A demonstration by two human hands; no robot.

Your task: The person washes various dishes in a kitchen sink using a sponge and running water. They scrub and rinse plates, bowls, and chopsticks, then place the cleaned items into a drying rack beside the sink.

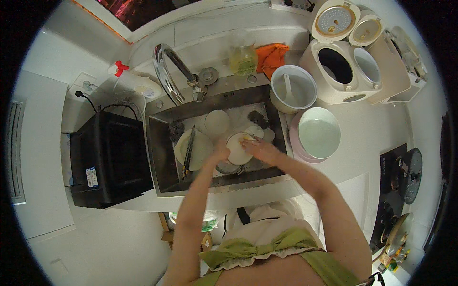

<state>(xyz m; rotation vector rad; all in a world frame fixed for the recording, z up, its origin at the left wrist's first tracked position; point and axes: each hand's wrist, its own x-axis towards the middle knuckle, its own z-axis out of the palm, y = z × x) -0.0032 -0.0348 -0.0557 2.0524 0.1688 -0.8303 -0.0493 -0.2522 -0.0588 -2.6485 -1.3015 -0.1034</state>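
In the sink, my left hand grips the left edge of a pale plate or bowl. My right hand lies over its upper right part, fingers on a small yellowish thing that is mostly hidden. To the left, a pair of dark chopsticks rests across a pale bowl. Behind stands another round white dish. Small white dishes sit right of my hands, near a dark scrubber. A second dark scrubber is in the back left corner.
A chrome faucet rises behind the sink. A black box-shaped appliance stands left. On the right are a white pot holding a spoon, a pale green bowl and an open double rice cooker. An orange cloth lies behind.
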